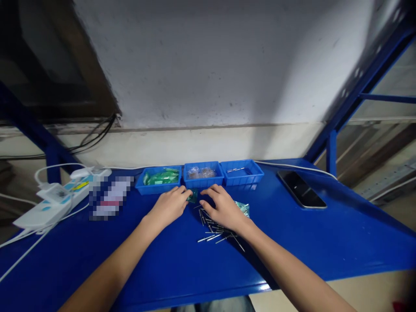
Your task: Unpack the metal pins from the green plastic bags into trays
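Observation:
My left hand [173, 203] is closed, its thumb and fingertips pinching the edge of a small green plastic packet [193, 196] in front of the bins. Over a loose pile of pop rivets [212, 236], thin silvery pins with a thicker end, hovers my right hand [224, 208]. Its thumb and fingers are apart with nothing visible between them, and its fingertips point toward the packet. Another shiny greenish packet [243, 209] lies partly hidden behind the right hand. Part of the pile is also covered by that hand.
Three blue bins stand along the back: one with green packets [158, 191], one with clear bags [204, 182], one with a few rivets [242, 179]. A phone [301, 189] lies right. At left are a white power strip [48, 214] with cables and a blurred-out item [112, 197].

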Demonstrator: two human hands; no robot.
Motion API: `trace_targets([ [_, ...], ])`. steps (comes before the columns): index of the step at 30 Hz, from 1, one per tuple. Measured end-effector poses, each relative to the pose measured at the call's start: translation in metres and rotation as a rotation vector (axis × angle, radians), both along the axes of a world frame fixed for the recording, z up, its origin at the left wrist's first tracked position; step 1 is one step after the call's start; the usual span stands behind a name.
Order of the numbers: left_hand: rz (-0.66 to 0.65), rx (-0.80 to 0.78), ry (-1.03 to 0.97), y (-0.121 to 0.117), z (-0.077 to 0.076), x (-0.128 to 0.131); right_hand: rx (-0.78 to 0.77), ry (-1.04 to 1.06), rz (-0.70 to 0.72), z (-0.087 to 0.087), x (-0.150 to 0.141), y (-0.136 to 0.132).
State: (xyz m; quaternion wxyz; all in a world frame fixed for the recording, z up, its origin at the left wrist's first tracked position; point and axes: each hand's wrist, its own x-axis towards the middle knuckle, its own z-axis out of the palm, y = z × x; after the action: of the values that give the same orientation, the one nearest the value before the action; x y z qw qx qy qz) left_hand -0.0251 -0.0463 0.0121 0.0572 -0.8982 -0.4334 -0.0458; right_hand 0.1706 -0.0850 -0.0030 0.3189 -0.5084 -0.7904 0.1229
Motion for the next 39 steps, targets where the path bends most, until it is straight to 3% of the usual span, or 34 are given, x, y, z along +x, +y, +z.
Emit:
trace_targets([
  [4,0.06,0.153,-0.069,0.001,-0.016,0.004,0.022,0.01,-0.023,0.001,-0.001,0.001],
  [9,0.097,0.309,-0.266,-0.007,-0.019,-0.001,0.006,0.12,-0.12,0.006,-0.007,-0.003],
  [14,-0.116,0.433,-0.379,-0.026,-0.015,0.01,-0.294,0.603,-0.077,0.008,-0.016,-0.004],
  [18,-0.275,0.378,-0.374,-0.022,-0.009,0.013,-0.282,0.934,-0.111,0.002,-0.019,0.0],
  [20,-0.169,0.335,-0.407,-0.007,-0.003,0.002,-0.196,0.935,-0.176,-0.001,-0.018,0.002],
  [23,0.183,0.285,-0.374,0.024,0.008,-0.027,-0.068,0.826,-0.231,-0.001,-0.014,0.001],
  [26,0.302,0.133,-0.207,0.048,0.016,-0.058,-0.009,0.718,-0.219,0.002,-0.013,-0.003],
  [31,0.258,0.005,-0.131,0.064,0.027,-0.082,-0.006,0.627,-0.185,0.005,-0.014,-0.008],
  [36,0.067,-0.076,-0.054,0.08,0.039,-0.092,0.017,0.585,-0.195,0.005,-0.01,-0.005],
  [39,0.05,-0.108,0.032,0.087,0.042,-0.097,0.029,0.574,-0.199,0.005,-0.008,-0.003],
])
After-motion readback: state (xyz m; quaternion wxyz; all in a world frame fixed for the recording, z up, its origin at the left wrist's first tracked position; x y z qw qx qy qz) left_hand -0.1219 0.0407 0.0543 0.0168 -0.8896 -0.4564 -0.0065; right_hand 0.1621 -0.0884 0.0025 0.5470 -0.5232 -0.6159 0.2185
